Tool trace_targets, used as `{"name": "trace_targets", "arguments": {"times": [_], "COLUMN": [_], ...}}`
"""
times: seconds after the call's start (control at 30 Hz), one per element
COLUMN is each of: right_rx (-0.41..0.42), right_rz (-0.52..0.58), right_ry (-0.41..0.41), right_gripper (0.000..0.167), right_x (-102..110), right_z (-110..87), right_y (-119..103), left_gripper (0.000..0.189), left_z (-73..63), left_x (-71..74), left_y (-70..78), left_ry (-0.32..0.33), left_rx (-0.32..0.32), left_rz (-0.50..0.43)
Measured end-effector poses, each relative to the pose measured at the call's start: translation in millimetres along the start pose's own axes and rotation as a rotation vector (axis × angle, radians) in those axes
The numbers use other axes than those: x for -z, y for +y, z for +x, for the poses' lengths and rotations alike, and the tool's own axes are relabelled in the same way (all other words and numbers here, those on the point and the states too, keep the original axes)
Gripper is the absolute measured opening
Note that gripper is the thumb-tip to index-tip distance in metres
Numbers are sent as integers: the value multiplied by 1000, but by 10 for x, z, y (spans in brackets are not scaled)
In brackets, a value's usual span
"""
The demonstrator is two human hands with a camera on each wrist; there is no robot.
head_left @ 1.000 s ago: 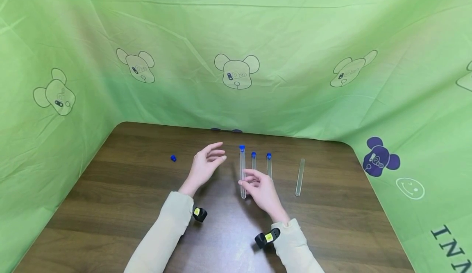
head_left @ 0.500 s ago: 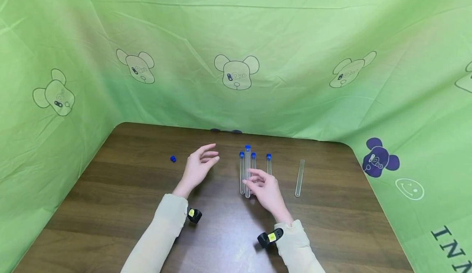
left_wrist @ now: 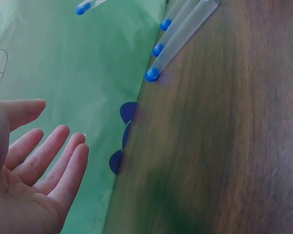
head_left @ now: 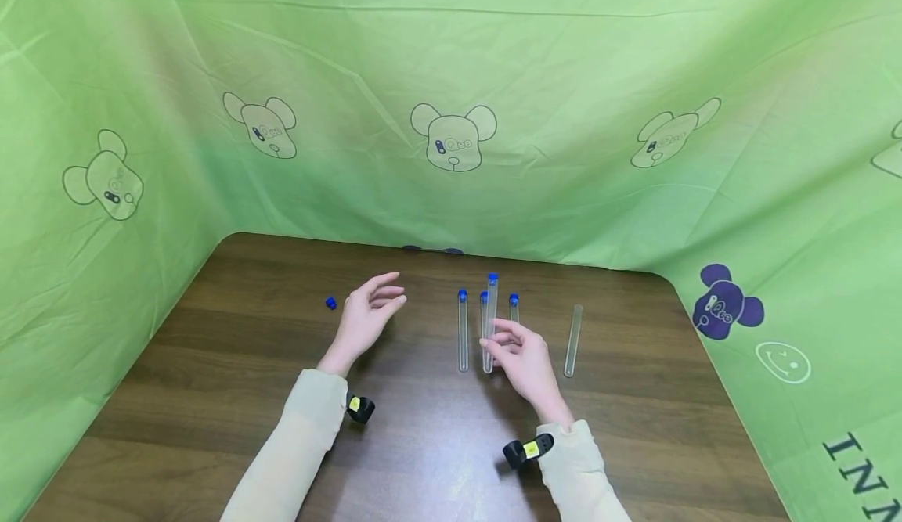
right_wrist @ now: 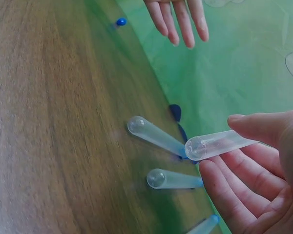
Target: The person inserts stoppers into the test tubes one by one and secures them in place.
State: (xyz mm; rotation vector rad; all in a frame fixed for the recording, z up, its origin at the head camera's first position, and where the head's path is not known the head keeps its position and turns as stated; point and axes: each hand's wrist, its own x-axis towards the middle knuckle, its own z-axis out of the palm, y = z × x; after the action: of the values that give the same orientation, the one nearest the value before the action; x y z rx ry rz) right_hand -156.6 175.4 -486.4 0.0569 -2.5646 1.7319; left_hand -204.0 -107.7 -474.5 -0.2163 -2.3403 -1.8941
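Observation:
Between thumb and fingers, my right hand [head_left: 524, 361] pinches a clear test tube [head_left: 492, 303] with a blue cap, raised above the table, cap end away from me. In the right wrist view, the rounded bottom of this held tube [right_wrist: 198, 147] points toward the camera. Behind it, three capped test tubes lie side by side: a left one [head_left: 463, 330], a middle one [head_left: 484, 311] partly covered, and a right one [head_left: 514, 309] partly behind the hand. My left hand [head_left: 362, 318] hovers with fingers extended and holds nothing, as its palm [left_wrist: 24, 200] shows in the left wrist view.
An uncapped test tube [head_left: 574, 340] lies alone to the right. Left of my left hand sits a loose blue cap [head_left: 331, 303]. Green printed cloth [head_left: 451, 209] surrounds the brown wooden table [head_left: 211, 350] at the back and sides.
My right hand has carried the held tube rightward, uncovering the left tube on the table and now overlapping the middle one. My left hand has drifted left, away from the tubes.

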Motion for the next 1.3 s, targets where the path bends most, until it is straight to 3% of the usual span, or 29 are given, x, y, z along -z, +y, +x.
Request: {"name": "trace_targets", "arguments": {"times": [0.47, 0.73, 1.3], "right_rx": [-25, -32, -50], "right_rz": [-25, -26, -110], "right_ry": [49, 102, 138], "right_gripper": [42, 41, 40], "right_x": [132, 205, 394], "right_z": [33, 58, 63], "right_y": [37, 86, 143], "left_gripper": [48, 47, 48], "left_z": [2, 8, -6], "left_x": [178, 301, 551], "left_y": [-39, -78, -116], "left_ry": [33, 66, 105], "left_rx": [34, 23, 44], "left_rz": [40, 72, 130]}}
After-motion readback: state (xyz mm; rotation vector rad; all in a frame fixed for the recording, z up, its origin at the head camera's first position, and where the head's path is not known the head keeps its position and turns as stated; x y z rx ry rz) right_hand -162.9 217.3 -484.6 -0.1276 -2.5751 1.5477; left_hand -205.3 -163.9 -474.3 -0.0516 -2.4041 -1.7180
